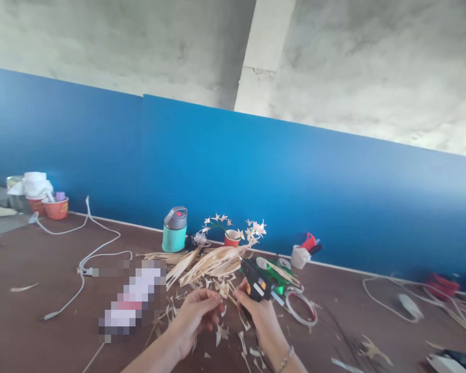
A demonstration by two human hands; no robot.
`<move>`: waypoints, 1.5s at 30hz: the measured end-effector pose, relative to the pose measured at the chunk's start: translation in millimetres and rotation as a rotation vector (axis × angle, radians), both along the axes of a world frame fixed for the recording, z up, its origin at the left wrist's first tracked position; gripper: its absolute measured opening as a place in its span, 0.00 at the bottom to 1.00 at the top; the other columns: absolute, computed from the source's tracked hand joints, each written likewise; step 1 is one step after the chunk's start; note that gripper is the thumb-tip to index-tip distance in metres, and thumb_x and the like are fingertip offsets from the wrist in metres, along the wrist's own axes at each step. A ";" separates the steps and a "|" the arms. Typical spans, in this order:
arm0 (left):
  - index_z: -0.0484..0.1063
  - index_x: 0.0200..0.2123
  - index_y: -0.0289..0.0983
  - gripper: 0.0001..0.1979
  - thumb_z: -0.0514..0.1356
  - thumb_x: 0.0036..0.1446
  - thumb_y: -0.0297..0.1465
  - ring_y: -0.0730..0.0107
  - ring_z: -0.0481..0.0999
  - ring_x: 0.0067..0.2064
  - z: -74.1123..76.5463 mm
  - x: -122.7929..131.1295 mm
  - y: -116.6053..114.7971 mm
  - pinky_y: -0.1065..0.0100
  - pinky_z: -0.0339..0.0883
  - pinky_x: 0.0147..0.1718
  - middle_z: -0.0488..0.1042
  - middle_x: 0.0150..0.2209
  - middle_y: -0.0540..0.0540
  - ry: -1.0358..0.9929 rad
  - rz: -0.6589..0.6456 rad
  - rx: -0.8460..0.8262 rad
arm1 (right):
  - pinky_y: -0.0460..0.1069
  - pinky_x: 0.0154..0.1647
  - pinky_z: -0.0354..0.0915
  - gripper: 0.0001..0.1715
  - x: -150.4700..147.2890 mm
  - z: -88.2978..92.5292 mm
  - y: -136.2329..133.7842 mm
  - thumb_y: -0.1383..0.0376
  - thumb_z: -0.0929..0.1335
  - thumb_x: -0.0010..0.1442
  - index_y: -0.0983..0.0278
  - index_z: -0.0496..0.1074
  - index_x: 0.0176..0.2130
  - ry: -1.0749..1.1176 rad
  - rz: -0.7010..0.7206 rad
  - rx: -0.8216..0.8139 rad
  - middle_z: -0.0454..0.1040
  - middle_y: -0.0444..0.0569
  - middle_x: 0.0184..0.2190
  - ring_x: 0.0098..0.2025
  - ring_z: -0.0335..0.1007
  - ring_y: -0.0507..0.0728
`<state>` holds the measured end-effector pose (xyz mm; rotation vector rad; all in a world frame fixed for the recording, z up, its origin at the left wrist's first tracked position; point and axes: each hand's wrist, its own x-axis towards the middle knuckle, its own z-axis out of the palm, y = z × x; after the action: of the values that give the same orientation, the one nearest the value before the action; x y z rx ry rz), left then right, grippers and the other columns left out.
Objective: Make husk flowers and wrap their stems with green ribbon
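My right hand (256,311) is closed round a black glue gun (255,280) with an orange trigger, its nozzle pointing up and left. My left hand (198,311) sits just left of it with fingers curled in a pinch on a small pale straw piece (222,290). Both hands hover over a brown table (42,274) strewn with straw scraps. Behind them lies a heap of dried straw leaves (207,261). A red cup (232,238) holding straw flowers (256,228) stands further back.
A teal bottle (174,230) with a grey lid stands by the blue wall. White cables (89,254) trail across the left of the table. Red bowls (54,208) sit far left. A white cord coil (301,308), green tape (277,274) and a white cup (300,256) lie right of the hands.
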<state>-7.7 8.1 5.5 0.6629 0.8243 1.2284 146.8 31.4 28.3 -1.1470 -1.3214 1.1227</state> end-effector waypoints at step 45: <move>0.70 0.21 0.31 0.14 0.71 0.37 0.32 0.86 0.61 0.14 0.3 6.5 -16.9 0.81 0.50 0.14 0.71 0.17 0.50 -0.205 -0.285 -0.085 | 0.47 0.17 0.61 0.13 -16.5 6.1 -23.9 0.63 0.73 0.43 0.66 0.67 0.26 0.375 0.264 -0.204 0.69 0.42 0.18 0.14 0.63 0.51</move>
<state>-1.2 -8.8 5.9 0.5535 0.5855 0.9780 130.3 7.5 34.4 -0.8620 -1.1013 1.6096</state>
